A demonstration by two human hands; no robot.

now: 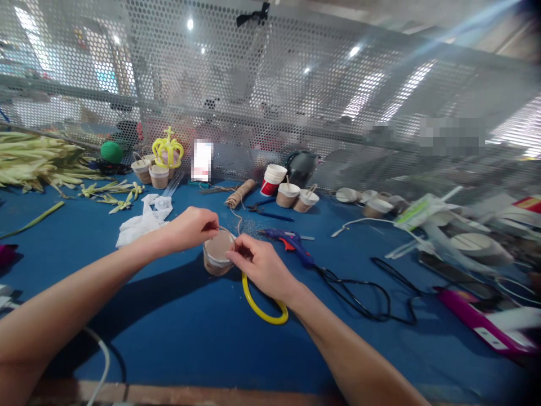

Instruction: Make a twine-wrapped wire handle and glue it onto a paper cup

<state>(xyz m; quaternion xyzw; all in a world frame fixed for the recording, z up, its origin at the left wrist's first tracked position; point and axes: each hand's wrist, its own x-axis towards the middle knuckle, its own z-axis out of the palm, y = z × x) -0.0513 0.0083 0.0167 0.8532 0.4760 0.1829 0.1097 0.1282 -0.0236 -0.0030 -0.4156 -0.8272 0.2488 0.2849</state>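
Observation:
A small cup (217, 258) with a pale rim and brown twine-wrapped sides stands on the blue table between my hands. My left hand (196, 228) is pinched at the far left of its rim, on a thin strand of twine (228, 231). On the right side, my right hand (264, 265) closes its thumb and fingers at the cup's rim; whether twine is also between them is hidden. The strand leads back to a twine roll (240, 193). Under my right wrist lies a yellow ring (270, 321), partly covered.
Right of the cup lie a blue glue gun (291, 242), its black cord (359, 287) and pliers (270, 212). Behind stand wrapped cups (288, 195), a yellow crown (168, 151) and a lit phone (202, 160). White tissue (143, 221) is left; a magenta power strip (477, 321) is right.

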